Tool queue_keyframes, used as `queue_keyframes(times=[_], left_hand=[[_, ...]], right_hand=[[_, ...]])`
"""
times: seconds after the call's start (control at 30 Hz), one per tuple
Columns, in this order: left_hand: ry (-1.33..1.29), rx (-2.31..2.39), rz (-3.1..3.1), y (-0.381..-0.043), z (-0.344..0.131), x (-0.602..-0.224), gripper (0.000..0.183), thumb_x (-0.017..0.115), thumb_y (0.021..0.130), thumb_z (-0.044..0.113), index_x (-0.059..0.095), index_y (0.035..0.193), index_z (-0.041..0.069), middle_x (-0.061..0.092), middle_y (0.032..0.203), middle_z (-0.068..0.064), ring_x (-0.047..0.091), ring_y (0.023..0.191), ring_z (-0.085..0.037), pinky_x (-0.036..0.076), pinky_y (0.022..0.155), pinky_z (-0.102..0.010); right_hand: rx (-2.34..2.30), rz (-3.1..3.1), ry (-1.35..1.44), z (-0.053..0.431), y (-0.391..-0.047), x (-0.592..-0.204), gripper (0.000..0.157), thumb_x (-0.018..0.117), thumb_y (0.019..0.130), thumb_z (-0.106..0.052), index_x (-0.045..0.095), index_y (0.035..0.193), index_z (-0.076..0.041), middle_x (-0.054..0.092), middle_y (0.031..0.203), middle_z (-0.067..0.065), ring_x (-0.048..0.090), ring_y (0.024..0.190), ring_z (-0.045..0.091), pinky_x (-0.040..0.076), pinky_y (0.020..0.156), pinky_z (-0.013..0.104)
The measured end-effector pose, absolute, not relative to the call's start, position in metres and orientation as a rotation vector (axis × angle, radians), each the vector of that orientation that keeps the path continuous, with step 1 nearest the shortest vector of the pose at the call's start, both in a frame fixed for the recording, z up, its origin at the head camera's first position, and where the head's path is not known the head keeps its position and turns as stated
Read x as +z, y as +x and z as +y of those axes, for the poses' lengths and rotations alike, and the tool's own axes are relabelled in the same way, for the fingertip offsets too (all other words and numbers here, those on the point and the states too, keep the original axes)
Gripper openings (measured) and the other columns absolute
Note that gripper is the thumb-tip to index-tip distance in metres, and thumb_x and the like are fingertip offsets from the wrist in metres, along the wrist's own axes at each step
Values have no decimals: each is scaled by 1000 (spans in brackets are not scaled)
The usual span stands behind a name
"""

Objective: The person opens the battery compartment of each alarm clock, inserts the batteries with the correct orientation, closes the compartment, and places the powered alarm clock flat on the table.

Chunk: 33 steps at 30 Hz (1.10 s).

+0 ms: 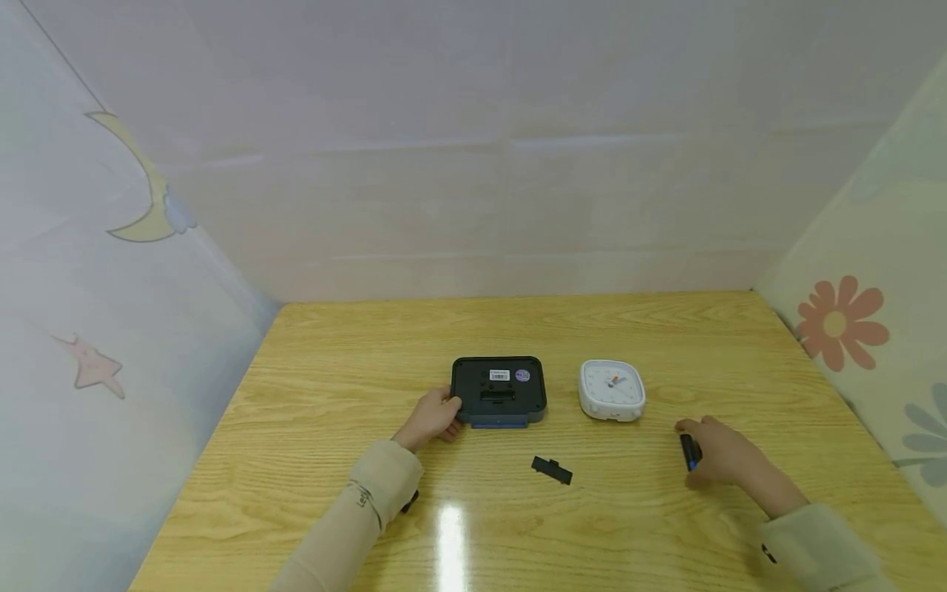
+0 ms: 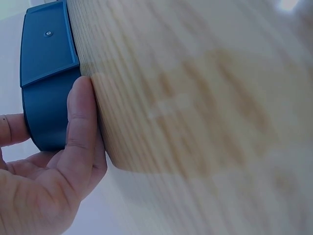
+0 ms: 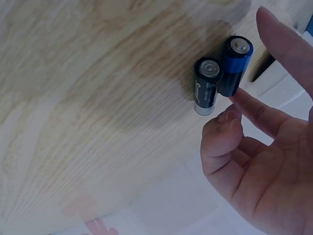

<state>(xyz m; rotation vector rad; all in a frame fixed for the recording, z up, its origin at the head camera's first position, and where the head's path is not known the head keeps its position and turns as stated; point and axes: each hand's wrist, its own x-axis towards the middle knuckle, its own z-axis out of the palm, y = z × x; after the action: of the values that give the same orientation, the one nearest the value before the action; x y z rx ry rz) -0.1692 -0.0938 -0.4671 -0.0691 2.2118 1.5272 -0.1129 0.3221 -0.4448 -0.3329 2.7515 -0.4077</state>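
My left hand (image 1: 436, 415) grips the left edge of a black rounded-corner device (image 1: 473, 382), thumb on its upper face and fingers along its side. The device lies flat, back side up, with a barcode label, a purple round sticker and a dark slot. In the left wrist view its dark side (image 2: 46, 44) shows a small screw. My right hand (image 1: 721, 452) is at two AA batteries, a blue-banded battery (image 3: 235, 63) and a black one (image 3: 205, 88), side by side. One fingertip touches the blue-banded battery's lower end; the thumb stands apart from both.
A small black battery cover (image 1: 552, 470) lies on the wooden table (image 1: 333, 353) in front of the device. Between the device and my right hand sits a white square clock (image 1: 612, 388), dial up. Printed cloth walls (image 1: 510, 205) enclose the table's back and sides.
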Motion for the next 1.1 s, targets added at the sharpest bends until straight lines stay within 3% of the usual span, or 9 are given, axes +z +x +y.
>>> queue_keyframes(times=[0.2,0.43,0.7,1.1], left_hand=[[-67,1528,2213,-169,-93,-467,39,36,94,15,44,128,-3,57,76,-17,56,59,-22,51,54,-33],[-83,1523,2219,-169,-93,-467,41,36,94,15,43,130,-3,57,75,-17,55,58,-21,51,53,-33],[-87,1526,2222,-169,-92,-467,41,36,93,15,44,129,-3,57,75,-17,55,58,-21,51,53,-33],[-80,1529,2222,-170,-93,-470,41,36,93,16,44,129,-3,58,75,-16,55,58,-21,51,52,-33]], right_hand=[[-384,2772,-321,321,-110,-446,73,82,56,-15,51,116,11,45,106,40,56,79,38,47,58,45],[-396,2805,-322,319,-107,-444,70,80,57,-11,50,115,15,49,94,26,48,65,23,43,51,36],[-358,2842,-354,320,-109,-446,62,81,59,-11,54,109,13,50,93,26,52,68,26,45,55,40],[-345,2888,-407,320,-108,-448,56,80,59,-11,56,103,12,50,87,18,47,64,22,43,53,36]])
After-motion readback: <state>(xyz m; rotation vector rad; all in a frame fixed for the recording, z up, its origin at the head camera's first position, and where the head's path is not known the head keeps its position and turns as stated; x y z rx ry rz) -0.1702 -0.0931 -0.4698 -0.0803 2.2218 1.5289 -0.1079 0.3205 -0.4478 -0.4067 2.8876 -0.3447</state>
